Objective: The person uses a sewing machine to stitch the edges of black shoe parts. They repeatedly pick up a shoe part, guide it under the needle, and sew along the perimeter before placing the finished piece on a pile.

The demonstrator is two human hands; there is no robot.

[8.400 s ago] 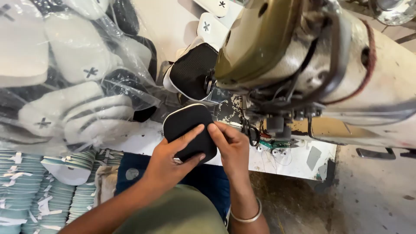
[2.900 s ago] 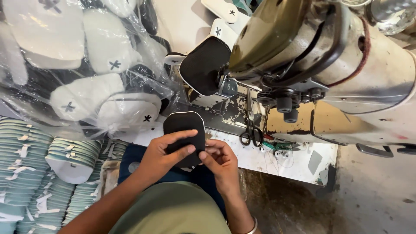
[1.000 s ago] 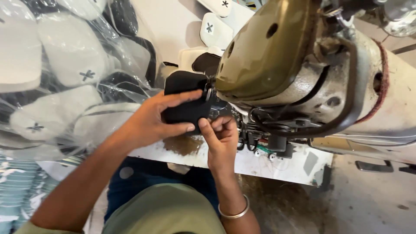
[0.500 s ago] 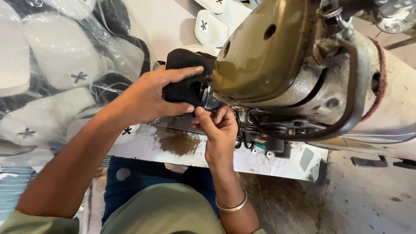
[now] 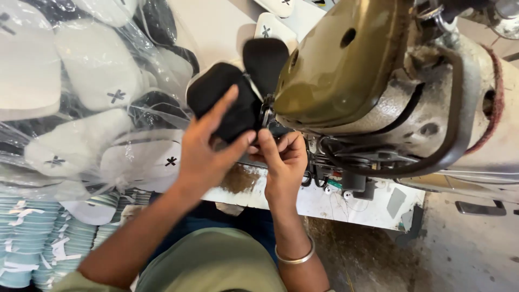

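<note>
Fingers of the left hand (image 5: 208, 157) lie spread flat over the black fabric piece (image 5: 224, 103), pressing it; right hand (image 5: 281, 159) pinches its near edge beside the sewing machine (image 5: 373, 81). Feeding seems underway; next, steady guiding past the needle, hidden just beyond the fingertips.

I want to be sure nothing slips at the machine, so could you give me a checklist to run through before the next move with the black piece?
1. Left hand grips the black piece: ok, fingers spread over it.
2. Right hand steadies the piece's edge by the sewing machine: ok.
3. Fingertips away from the needle: cannot tell, the machine head hides it.
4. Piece lying flat: not ok, it is tilted up.
5. Second black piece behind is out of the way: cannot tell.
</note>
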